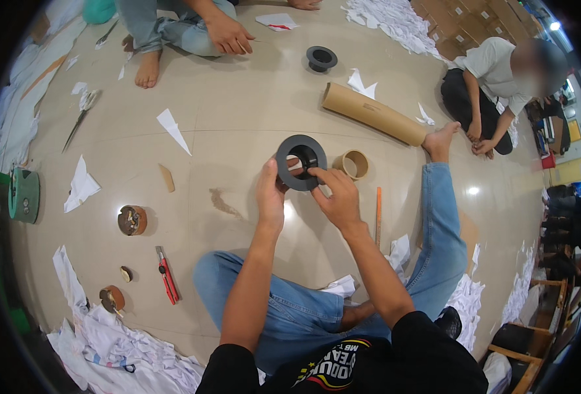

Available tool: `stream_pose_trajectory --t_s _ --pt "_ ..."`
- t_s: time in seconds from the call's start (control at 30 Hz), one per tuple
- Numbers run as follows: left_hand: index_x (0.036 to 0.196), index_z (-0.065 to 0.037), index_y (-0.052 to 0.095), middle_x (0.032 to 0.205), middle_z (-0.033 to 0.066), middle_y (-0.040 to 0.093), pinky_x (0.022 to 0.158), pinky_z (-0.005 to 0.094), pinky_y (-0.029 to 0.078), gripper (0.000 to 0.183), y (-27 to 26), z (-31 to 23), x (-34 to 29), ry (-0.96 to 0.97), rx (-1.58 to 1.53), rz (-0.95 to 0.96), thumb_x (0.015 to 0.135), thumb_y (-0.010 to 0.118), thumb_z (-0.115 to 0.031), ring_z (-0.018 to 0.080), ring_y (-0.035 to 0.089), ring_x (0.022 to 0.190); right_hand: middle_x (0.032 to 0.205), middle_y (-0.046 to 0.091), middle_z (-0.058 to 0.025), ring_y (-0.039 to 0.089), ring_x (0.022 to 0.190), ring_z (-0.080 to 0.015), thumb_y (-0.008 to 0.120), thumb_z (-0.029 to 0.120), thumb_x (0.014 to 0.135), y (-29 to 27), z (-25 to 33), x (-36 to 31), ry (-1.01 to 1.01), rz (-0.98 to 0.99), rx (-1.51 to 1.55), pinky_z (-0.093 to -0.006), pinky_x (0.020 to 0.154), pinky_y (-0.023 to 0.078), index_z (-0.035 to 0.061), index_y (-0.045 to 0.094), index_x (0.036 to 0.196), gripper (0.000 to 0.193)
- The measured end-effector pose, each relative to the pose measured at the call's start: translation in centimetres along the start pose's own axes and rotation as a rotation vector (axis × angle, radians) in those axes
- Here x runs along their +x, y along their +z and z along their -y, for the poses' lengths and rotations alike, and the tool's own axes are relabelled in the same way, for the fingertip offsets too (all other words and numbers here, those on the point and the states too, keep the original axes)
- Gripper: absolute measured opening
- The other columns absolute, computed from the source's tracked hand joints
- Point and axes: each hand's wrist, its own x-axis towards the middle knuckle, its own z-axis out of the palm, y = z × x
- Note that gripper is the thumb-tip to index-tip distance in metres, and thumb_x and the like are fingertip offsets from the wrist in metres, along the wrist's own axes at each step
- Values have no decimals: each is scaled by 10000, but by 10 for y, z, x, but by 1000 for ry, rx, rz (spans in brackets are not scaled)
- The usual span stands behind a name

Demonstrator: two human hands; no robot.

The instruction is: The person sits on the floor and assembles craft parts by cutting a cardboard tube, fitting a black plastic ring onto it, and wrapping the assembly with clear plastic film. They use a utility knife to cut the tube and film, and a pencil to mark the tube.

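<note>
A dark grey flanged plastic collar (301, 142) is held up in front of me, its round opening facing me. My left hand (272, 200) grips it from the left and behind, and some of its fingers show through the hole. My right hand (339, 202) pinches the lower right rim, with a fingertip reaching into the opening. Just right of the collar a short cardboard tube ring (354, 165) stands on the floor. Beyond it lies a long brown cardboard tube (376, 115), near my outstretched foot. A second dark flanged collar (321, 58) rests farther off.
On the left lie a red utility knife (167, 276), scissors (83, 115), two brown round containers (133, 220) and paper scraps (173, 131). An orange strip (378, 213) lies right of my hands. One person (500, 85) sits far right, another (178, 29) far left. Cardboard boxes (468, 26) stand behind.
</note>
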Motion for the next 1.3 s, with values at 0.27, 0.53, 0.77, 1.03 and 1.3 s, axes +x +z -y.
stream_pose_trajectory --t_s 0.27,0.53,0.77,1.03,1.3 --pt "1549 8 534 1410 146 674 1092 420 480 761 23 22 -12 -125 531 83 1100 486 -603 263 625 1276 935 730 -83 680 734 -238 801 36 839 -62 -64 -43 176 -150 -230 -372 688 548 118 768 1175 348" --pt "1488 54 577 1404 252 674 1120 430 470 705 6 43 -8 -39 686 64 1090 547 -528 365 627 1334 907 715 -71 691 729 -249 819 193 910 -49 -87 -47 354 -87 -329 -397 671 561 150 765 1203 301" --pt "1487 43 579 1339 244 702 1067 421 507 677 17 29 -16 -45 805 40 1077 584 -497 346 670 1226 956 722 -70 703 751 -277 831 271 912 -60 -81 -41 368 62 -405 -415 687 562 174 765 1222 332" --pt "1558 14 503 1434 230 641 1126 447 484 825 7 42 -15 -62 927 127 931 802 -430 370 605 1341 929 729 -95 691 740 -248 826 253 923 -55 -78 -46 483 32 -210 -401 713 548 142 770 1230 332" --pt "1484 2 541 1532 211 539 1172 492 443 972 0 61 -18 229 1238 252 669 967 -313 415 541 1381 851 700 -9 586 718 -95 805 271 977 -36 -24 -82 812 -20 334 -270 662 476 17 768 1253 377"
